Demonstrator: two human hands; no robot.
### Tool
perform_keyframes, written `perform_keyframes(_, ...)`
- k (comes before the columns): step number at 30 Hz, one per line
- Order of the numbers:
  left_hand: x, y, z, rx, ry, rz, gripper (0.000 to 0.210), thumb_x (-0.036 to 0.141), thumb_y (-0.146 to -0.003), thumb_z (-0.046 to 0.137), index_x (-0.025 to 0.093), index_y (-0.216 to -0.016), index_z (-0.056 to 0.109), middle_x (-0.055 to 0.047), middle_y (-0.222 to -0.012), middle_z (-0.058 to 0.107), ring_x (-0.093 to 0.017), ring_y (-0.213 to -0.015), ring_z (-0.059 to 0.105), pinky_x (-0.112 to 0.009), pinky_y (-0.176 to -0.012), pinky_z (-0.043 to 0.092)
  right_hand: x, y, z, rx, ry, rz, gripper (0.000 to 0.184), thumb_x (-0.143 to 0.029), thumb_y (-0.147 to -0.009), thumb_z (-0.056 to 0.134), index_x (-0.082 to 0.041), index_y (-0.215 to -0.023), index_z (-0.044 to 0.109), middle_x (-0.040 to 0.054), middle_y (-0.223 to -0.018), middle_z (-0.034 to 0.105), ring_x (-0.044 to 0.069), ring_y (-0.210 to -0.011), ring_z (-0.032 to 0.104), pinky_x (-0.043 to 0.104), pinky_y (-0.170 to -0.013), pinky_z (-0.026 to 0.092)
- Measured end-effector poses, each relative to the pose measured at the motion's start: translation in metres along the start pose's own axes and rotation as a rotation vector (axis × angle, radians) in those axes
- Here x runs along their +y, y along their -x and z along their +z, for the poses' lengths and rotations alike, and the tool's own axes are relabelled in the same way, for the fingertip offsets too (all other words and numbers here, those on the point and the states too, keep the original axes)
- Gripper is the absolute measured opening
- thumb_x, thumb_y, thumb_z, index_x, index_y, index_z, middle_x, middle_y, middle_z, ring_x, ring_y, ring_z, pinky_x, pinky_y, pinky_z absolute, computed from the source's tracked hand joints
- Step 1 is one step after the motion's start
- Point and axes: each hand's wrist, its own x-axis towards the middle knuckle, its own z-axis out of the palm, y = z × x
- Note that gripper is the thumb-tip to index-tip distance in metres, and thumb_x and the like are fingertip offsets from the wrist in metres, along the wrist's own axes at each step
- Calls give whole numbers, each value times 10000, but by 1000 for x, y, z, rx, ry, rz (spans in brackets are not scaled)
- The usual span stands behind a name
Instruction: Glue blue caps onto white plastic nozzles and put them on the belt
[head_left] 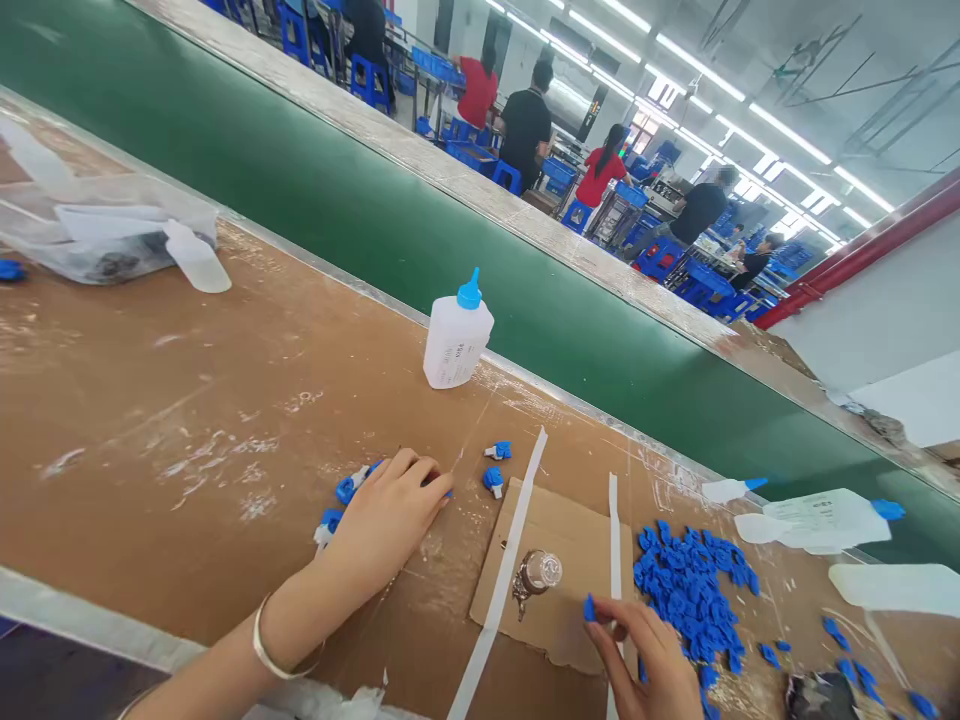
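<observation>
My right hand [649, 655] pinches a small blue plastic piece [589, 607] between thumb and forefinger, above the right edge of a cardboard sheet [577, 530]. On that cardboard stands a small clear cup-like object [541, 570] with a dark, wet-looking patch beside it. My left hand [394, 515] rests palm down on the table, fingers curled over a small blue part [449, 492] that shows only at the fingertips. Beside it lie blue-and-white parts [346, 488], with two more [495, 465] between the hand and the cardboard. Loose blue pieces [690, 590] form a pile right of my right hand.
A white bottle with blue nozzle [459, 340] stands near the green divider [337, 180]. White tape strips [517, 540] cross the cardboard. More bottles [825, 520] lie at right. A clear plastic tub [112, 230] sits far left. People work beyond the divider.
</observation>
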Motion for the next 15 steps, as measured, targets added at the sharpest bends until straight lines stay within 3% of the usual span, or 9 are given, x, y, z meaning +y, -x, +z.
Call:
perform_keyframes(5, 5, 1, 3, -58, 37, 13, 168, 118, -800, 600, 169, -943, 675, -79, -874, 681, -248, -843, 592, -352, -765, 493, -27, -27, 9, -24, 15, 113, 405, -527, -944, 401, -241, -878, 680, 26, -768, 686, 173, -645, 613, 288, -636, 471)
perform_keyframes(9, 6, 1, -1, -35, 4, -44, 63, 161, -788, 626, 139, -798, 684, -129, -878, 682, -304, -872, 598, -419, -769, 509, -37, -37, 8, -74, 46, 74, 422, -526, -951, 377, -248, -857, 680, 22, -759, 696, 184, -642, 606, 285, -609, 446)
perform_keyframes(12, 9, 6, -8, -24, 281, -25, 105, 133, -793, 568, 161, -802, 669, -104, -914, 694, -289, -924, 606, -412, -816, 509, -36, -36, 8, -129, 74, 60, 365, -483, -958, 398, -256, -902, 678, 21, -795, 703, 190, -669, 608, 284, -617, 443)
perform_keyframes(15, 20, 18, -14, -140, 782, -131, 212, 178, -814, 490, 194, -935, 663, -51, -901, 710, -206, -811, 633, -307, -733, 517, -29, -32, 8, -134, 76, 98, 313, -457, -949, 436, -255, -941, 675, 27, -833, 701, 187, -662, 597, 288, -636, 452)
